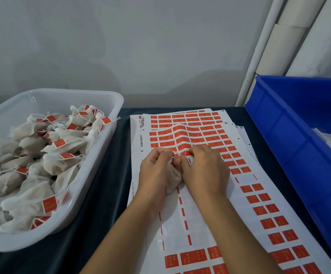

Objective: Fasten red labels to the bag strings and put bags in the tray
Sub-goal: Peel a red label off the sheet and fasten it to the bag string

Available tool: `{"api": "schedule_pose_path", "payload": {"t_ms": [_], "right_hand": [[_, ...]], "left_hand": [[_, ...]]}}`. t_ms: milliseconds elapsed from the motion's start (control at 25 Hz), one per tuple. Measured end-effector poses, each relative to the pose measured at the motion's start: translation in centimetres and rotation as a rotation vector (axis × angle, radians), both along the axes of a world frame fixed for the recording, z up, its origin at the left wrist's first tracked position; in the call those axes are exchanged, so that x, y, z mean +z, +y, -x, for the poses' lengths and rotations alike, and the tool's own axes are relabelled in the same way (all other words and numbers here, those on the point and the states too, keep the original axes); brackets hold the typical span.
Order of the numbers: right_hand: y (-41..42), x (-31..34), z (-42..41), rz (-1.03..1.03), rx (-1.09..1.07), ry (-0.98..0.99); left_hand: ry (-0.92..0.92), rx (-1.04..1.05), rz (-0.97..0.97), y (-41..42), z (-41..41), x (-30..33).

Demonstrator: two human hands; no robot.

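Note:
A small off-white cloth bag [173, 177] lies on the label sheet [204, 210] between my two hands. My left hand [154, 171] grips the bag's top, its fingers curled and its thumb by the white string [177, 153]. My right hand [205, 171] pinches at the string next to a red label [186, 153], which its fingers mostly hide. The sheet bulges upward just beyond my fingertips. The white tray [109, 139] on the left holds several bags that carry red labels.
A blue bin [291, 139] with unlabelled bags stands at the right. More label sheets are stacked under the top one. A dark cloth [105, 184] covers the table. White pipes rise along the grey wall behind the bin.

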State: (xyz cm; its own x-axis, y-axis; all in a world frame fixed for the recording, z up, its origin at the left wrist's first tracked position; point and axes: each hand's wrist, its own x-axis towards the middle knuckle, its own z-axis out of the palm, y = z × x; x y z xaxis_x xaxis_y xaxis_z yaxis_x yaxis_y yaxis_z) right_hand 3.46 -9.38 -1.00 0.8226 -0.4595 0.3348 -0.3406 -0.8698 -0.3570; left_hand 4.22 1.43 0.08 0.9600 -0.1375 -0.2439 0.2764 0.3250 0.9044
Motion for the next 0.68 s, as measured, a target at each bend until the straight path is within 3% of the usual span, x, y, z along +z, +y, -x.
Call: {"api": "schedule_pose_path", "payload": {"t_ms": [280,440,680], "right_hand": [[0.1,0.5,-1.0,-0.069,-0.058,0.038],[0.4,0.2,-1.3,-0.228,-0.129,-0.022],[0.9,-0.7,-1.4,-0.233,-0.177,-0.113]], "left_hand": [[0.010,-0.005,-0.016,0.0,0.0,0.2],[-0.006,-0.021,-0.021,0.2,0.0,0.2],[-0.008,-0.014,0.022,0.2,0.3,0.3]]}}
